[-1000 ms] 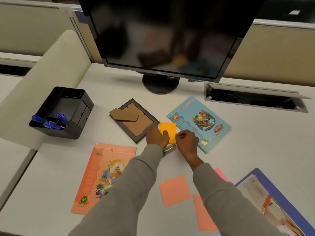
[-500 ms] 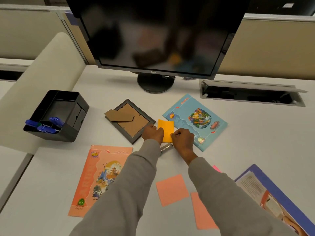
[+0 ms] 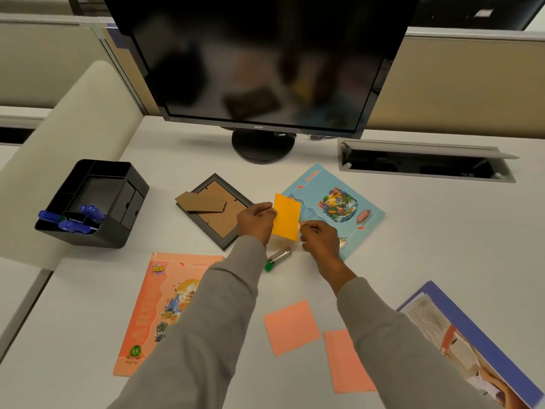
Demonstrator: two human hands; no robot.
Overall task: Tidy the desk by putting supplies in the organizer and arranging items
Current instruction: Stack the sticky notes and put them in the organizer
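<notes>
An orange sticky note (image 3: pixel 286 216) is lifted off the white desk (image 3: pixel 427 237), tilted up. My left hand (image 3: pixel 255 222) pinches its left edge and my right hand (image 3: pixel 319 238) pinches its lower right corner. Just below the note a silver marker with a green cap (image 3: pixel 277 258) lies on the desk. A black organizer (image 3: pixel 118 231) stands at the left with blue markers (image 3: pixel 70 221) in its front slot. A dark picture frame (image 3: pixel 214 208) lies face down beside my left hand. Two pink notes (image 3: pixel 291 327) lie nearer to me.
A light blue booklet (image 3: pixel 336 206) lies right of the note, an orange booklet (image 3: pixel 153 308) at the near left, and an open blue folder (image 3: pixel 472 346) at the near right. A monitor on a round stand (image 3: pixel 263 144) stands behind, with a cable slot (image 3: pixel 424 162) to its right.
The orange note has come up off the desk and now stands tilted between both hands. The marker under it is now uncovered.
</notes>
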